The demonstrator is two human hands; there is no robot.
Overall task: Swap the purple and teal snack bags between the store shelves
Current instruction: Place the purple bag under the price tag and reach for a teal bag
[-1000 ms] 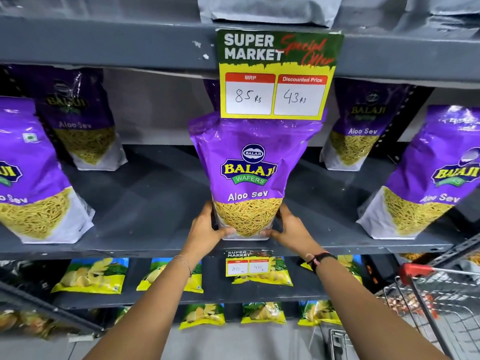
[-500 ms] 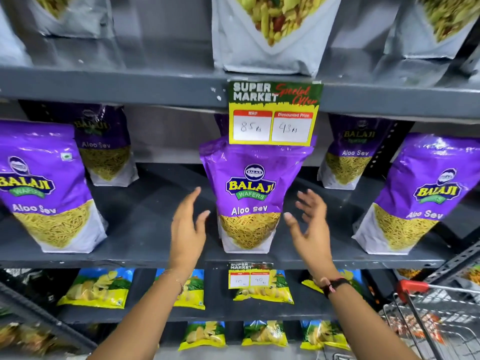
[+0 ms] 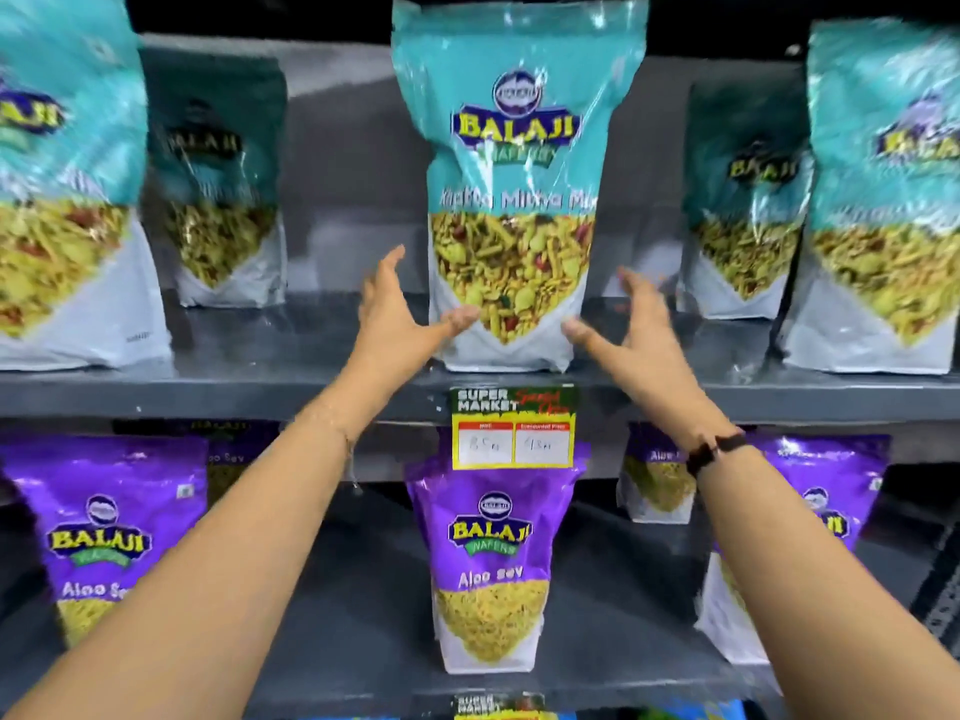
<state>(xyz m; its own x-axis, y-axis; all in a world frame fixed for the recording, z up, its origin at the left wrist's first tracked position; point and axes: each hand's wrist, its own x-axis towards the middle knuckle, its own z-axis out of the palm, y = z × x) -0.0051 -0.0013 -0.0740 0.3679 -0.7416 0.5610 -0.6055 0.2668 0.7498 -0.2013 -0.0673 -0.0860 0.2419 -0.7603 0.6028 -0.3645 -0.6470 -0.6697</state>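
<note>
A: Where's the teal bag (image 3: 511, 189)?

B: Upright at the front of the upper shelf (image 3: 311, 392), between your hands; your left hand (image 3: 400, 319) is at its lower left corner, thumb on the bag, fingers (image 3: 387, 267) spread apart and clamped on nothing.

A: And the right hand (image 3: 631, 330)?

B: Just beside the lower right corner, fingers apart, empty; the purple bag (image 3: 493, 558) stands on the lower shelf (image 3: 363, 662), directly beneath, under the price tag (image 3: 513, 427).
</note>
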